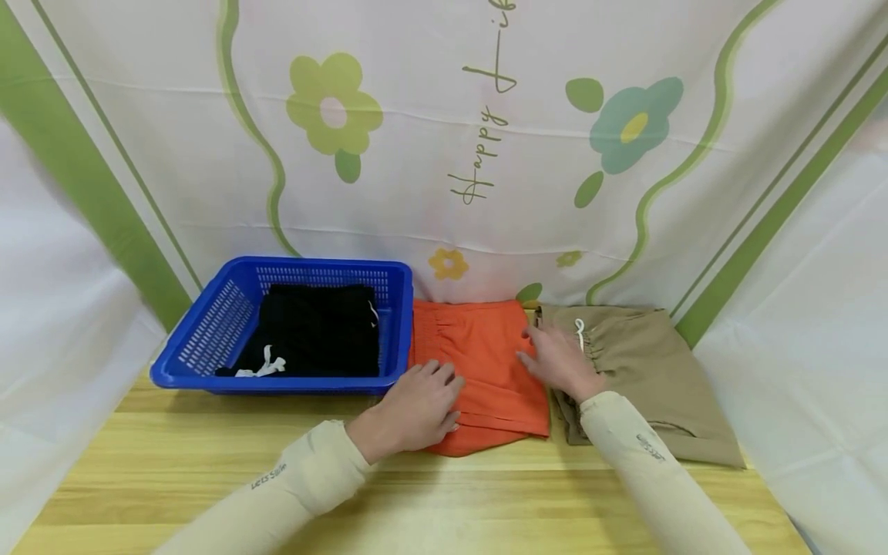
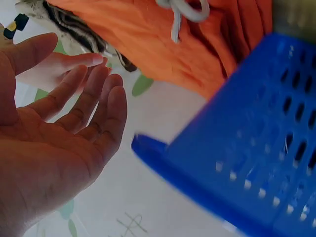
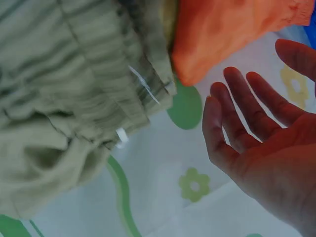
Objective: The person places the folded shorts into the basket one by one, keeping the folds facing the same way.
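White printed fabric [image 1: 430, 196] is hung behind the far edge of a wood-grain desk [image 1: 472, 509]. Along that edge, an orange garment [image 1: 479, 339] is laid flat and folded — between a blue basket [image 1: 277, 383], in which a black garment [image 1: 319, 331] is held, and a khaki garment [image 1: 645, 370] set towards the far right corner. Its long axis appears to be directed from the far edge to the near edge.

The left hand [image 1: 419, 405] is positioned over the near left corner of the orange garment; most of that garment is therefore located ahead and to the right. The right hand [image 1: 558, 358] is positioned at its right side — neither hand is clearly nearer. Fingers [image 2: 116, 111] of both hands are loosely bent; nothing is gripped. Contact cannot be confirmed.
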### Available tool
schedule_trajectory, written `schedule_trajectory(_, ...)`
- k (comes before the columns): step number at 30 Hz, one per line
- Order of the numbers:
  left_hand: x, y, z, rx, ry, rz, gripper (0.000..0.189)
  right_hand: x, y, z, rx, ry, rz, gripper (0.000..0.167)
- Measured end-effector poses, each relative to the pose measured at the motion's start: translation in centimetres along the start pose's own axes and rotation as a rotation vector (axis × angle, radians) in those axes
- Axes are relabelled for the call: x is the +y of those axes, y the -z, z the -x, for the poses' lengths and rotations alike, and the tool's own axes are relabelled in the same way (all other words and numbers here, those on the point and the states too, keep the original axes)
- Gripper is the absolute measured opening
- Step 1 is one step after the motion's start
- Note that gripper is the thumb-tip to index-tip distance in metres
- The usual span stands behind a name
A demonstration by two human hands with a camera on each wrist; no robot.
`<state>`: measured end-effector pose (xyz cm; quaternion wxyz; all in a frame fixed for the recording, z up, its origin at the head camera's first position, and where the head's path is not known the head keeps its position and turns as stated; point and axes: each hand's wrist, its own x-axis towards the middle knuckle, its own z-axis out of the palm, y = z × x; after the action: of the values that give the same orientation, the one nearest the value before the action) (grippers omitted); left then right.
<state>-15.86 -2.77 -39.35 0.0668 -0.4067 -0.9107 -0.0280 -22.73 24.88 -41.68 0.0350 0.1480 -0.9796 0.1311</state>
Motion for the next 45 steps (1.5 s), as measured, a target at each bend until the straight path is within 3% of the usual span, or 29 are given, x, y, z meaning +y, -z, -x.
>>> schedule_trajectory(5, 0.4, -1.4, 0.0, -0.015, 0.030, 0.016, 0.033, 0.6, -1.0, -0.4, -0.093, -0.110, -0.053, 0.053)
schedule_trajectory(11, 0.4, -3.0, 0.0, -0.037, 0.142, 0.065, 0.047, 1.0, -1.7, -1.0, -0.148, -0.208, -0.098, 0.060)
schedule_trajectory(15, 0.2, -3.9, -0.1, -0.024, 0.248, 0.129, 0.059, 1.1, -2.1, -1.4, -0.154, -0.240, -0.131, 0.051)
schedule_trajectory(19, -0.1, -4.5, -0.3, -0.038, 0.361, 0.232, 0.064, 1.3, -2.3, -1.7, -0.152, -0.266, -0.138, 0.029)
schedule_trajectory(24, -0.3, -5.1, -0.6, -0.068, 0.438, 0.285, 0.065, 1.5, -2.3, -1.8, -0.180, -0.334, -0.206, 0.026)
schedule_trajectory(33, -0.2, -5.5, -1.1, -0.070, 0.472, 0.283, 0.067, 2.2, -1.4, -1.3, -0.186, -0.305, -0.279, 0.040)
schedule_trajectory(41, 0.4, -5.8, -1.8, -0.038, 0.436, 0.231, 0.068, 2.3, 0.8, -0.4, -0.212, -0.279, -0.323, 0.025)
schedule_trajectory(45, 0.6, -6.0, -2.2, -0.008, 0.411, 0.206, 0.067, 2.7, 1.7, 0.3, -0.220, -0.299, -0.361, 0.026)
